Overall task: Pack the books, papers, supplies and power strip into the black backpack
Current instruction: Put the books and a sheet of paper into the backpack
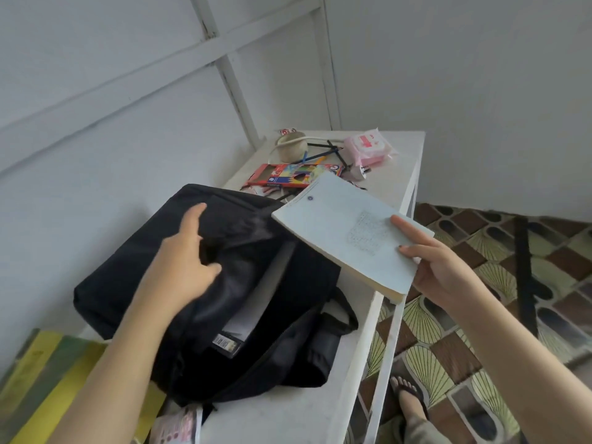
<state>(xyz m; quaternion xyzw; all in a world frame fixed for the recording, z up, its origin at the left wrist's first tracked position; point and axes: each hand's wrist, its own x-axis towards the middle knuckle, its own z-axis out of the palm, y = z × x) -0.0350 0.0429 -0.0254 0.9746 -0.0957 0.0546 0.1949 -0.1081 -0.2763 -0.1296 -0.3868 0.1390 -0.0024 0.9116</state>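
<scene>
Black fabric backpack (128, 277) lies on the white bench (390, 181), left hand (189, 251) gripping its flap open. Right hand (443, 267) pinches a pale-blue softcover book (346, 225), tilted for entry.

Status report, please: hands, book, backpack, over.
Left hand holds backpack open. Right hand grips book, beside the opening, not yet inside. Papers already inside; nothing blocks the opening.
</scene>
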